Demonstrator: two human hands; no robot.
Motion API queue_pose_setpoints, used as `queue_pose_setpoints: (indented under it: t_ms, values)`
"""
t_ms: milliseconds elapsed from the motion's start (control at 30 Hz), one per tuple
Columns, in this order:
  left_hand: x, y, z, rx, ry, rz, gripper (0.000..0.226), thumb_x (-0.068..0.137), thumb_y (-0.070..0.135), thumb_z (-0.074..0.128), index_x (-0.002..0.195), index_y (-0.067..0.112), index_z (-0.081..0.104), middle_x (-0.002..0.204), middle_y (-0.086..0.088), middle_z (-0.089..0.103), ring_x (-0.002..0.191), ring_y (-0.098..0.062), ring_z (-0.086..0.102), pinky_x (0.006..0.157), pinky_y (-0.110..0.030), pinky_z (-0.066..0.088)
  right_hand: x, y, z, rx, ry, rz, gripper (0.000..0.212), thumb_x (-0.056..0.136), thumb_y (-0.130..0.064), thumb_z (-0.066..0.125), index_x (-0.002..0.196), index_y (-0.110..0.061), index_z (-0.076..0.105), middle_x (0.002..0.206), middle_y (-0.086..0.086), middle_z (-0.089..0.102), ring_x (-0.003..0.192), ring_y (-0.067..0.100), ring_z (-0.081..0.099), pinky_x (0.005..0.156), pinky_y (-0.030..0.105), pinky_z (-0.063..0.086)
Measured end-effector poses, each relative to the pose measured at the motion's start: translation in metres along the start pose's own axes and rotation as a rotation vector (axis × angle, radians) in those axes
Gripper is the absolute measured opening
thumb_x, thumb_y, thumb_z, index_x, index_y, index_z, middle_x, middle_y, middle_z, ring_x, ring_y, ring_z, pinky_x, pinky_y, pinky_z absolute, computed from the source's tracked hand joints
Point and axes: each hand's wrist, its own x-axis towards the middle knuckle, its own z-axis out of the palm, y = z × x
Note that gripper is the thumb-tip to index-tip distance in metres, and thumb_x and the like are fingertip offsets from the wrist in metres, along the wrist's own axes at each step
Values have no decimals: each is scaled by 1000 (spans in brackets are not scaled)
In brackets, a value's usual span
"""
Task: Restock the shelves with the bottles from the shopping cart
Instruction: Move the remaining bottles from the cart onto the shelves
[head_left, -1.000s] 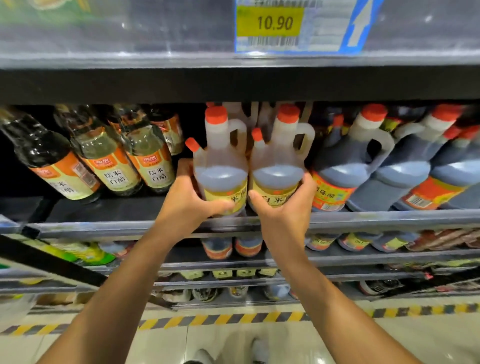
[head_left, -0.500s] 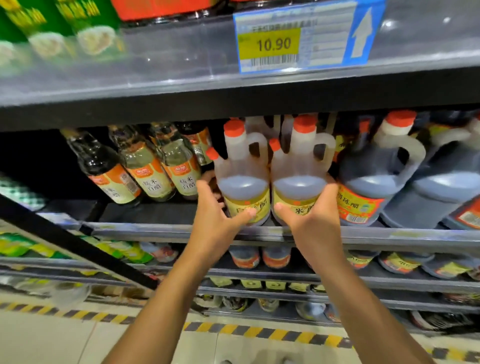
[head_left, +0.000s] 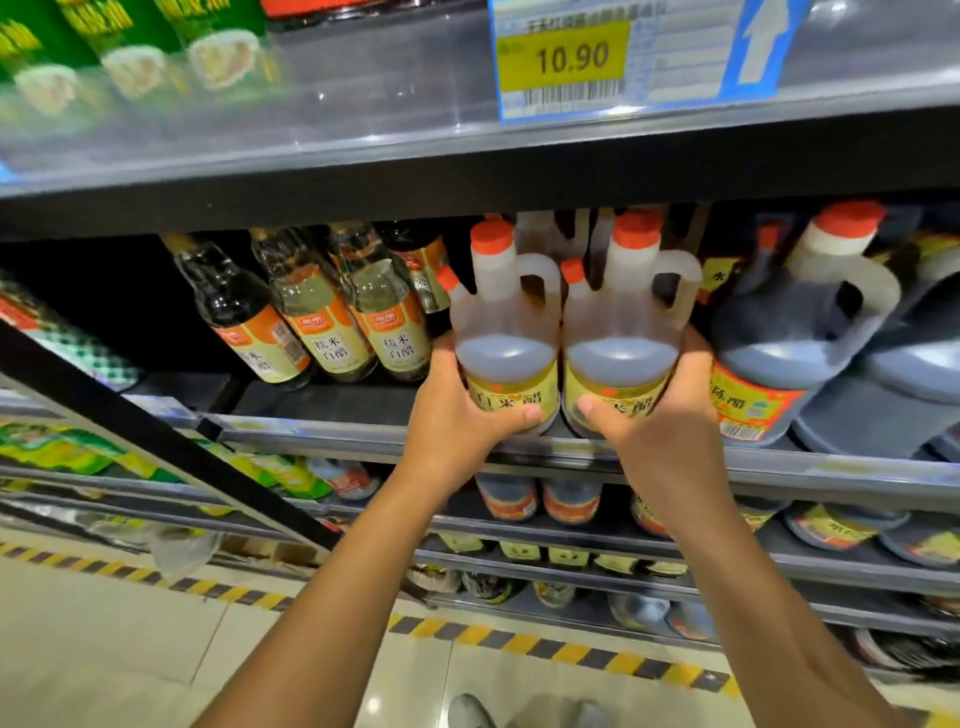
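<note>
step: seating jugs | left hand (head_left: 457, 415) grips left clear orange-capped plastic vinegar jug (head_left: 506, 338), right hand (head_left: 670, 421) grips its twin (head_left: 621, 332) | I'd push both back evenly on the grey metal shelf (head_left: 332, 436) — bases flat, handles clear of the dark jug (head_left: 779, 343).

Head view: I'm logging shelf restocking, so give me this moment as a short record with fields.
left hand: left hand grips the left jug
right hand: right hand grips the right jug
jugs: clear liquid, orange caps, yellow labels, upright, side by side
position: at the shelf edge
neighbours: glass bottles on the left, dark jug on the right
price tag: price tag above reads 10.90
</note>
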Motion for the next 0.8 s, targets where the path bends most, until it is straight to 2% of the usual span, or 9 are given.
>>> queue_pose_setpoints:
  t_ms: [33,167,233,300,400,467,533,667,800]
  values:
    - [0,0,0,2,-5,1,70,67,21,94,115,25,43,105,23,54,93,14,53,70,0,43,-1,0,0,-6,10,-16,83,70,-13,90,137,-9,41,120,0,58,106,10,57,88,7,46]
    - [0,-2,0,5,-21,14,69,70,23,92,119,24,43,108,24,55,96,8,57,73,0,44,-6,0,1,-24,-2,-65,79,74,-32,84,135,-6,41,122,11,60,111,27,61,94,39,54]
    - [-1,-2,0,-6,-28,22,69,72,23,91,121,23,43,110,22,56,98,7,57,75,-1,45,-6,0,0,-14,-13,-62,75,73,-37,79,131,-6,43,119,11,61,109,28,61,92,44,54]
    - [-2,-1,2,-31,-43,26,70,73,20,90,123,22,41,113,20,56,102,10,57,80,-3,47,-6,0,0,-19,-16,-69,72,74,-40,77,128,-6,44,116,11,61,107,29,61,90,45,54]
    - [-1,-2,7,-28,-19,32,78,70,24,92,127,20,38,125,5,55,116,-7,58,98,-23,51,-7,1,-1,-51,-4,-75,69,75,-38,82,124,-5,47,112,11,62,103,28,62,86,35,53]
    - [0,-3,11,10,27,37,80,67,31,93,123,22,38,127,-2,50,119,-15,55,101,-36,51,-6,2,-2,-76,13,-79,63,75,-30,87,118,-4,48,107,11,63,97,28,62,81,30,50]
    - [0,-4,13,31,59,39,79,65,33,94,120,22,38,125,-3,48,118,-18,54,100,-40,51,-6,2,-3,-73,13,-65,58,75,-27,88,111,-9,47,104,9,63,93,26,62,78,31,51]
    - [-4,-6,16,40,133,72,73,64,38,93,114,20,42,118,-1,54,110,-16,58,91,-35,54,-6,-1,-5,-47,-6,-29,60,75,-27,88,116,-12,48,106,0,62,94,15,58,79,22,47]
    - [-12,-5,20,48,172,101,67,69,39,90,115,22,45,117,5,57,106,-9,59,83,-22,51,-6,-4,-4,-69,1,19,56,75,-28,88,106,-19,42,104,-1,61,95,18,59,78,27,46]
